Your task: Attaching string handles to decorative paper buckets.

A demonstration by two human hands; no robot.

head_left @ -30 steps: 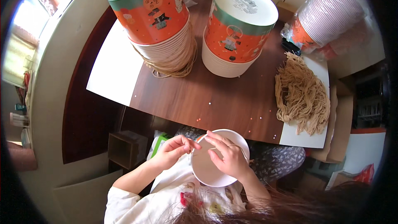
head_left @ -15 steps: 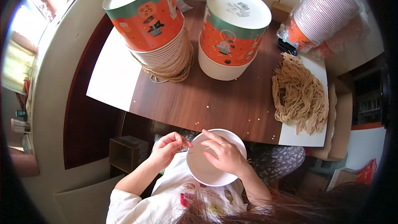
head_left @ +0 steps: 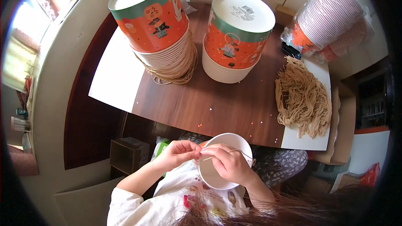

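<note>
A paper bucket [head_left: 214,178] with a white inside rests at my lap, its mouth toward me and a bit of orange outer wall showing. A thin beige cord [head_left: 247,156] crosses its mouth and reaches past the right rim, where a small loop or knot shows. My left hand [head_left: 181,155] pinches the cord near the left rim, thumb and fingertips together. Over the bucket's opening, my right hand [head_left: 229,165] grips the same cord with bent fingers, its fingertips close to the left ones. The cord's exact path under the right fingers is hidden.
Two stacks of upturned orange and green buckets stand on the table, the left stack [head_left: 157,25] draped with cords, the right stack [head_left: 234,37] beside it. A heap of beige cords [head_left: 303,96] lies at the right. Behind it are plastic-wrapped buckets [head_left: 331,12]. Small paper dots speckle the tabletop [head_left: 188,100].
My hands have come together from apart, and the cord now shows stretched across the bucket. The bucket has shifted slightly right and turned, with its orange side peeking out.
</note>
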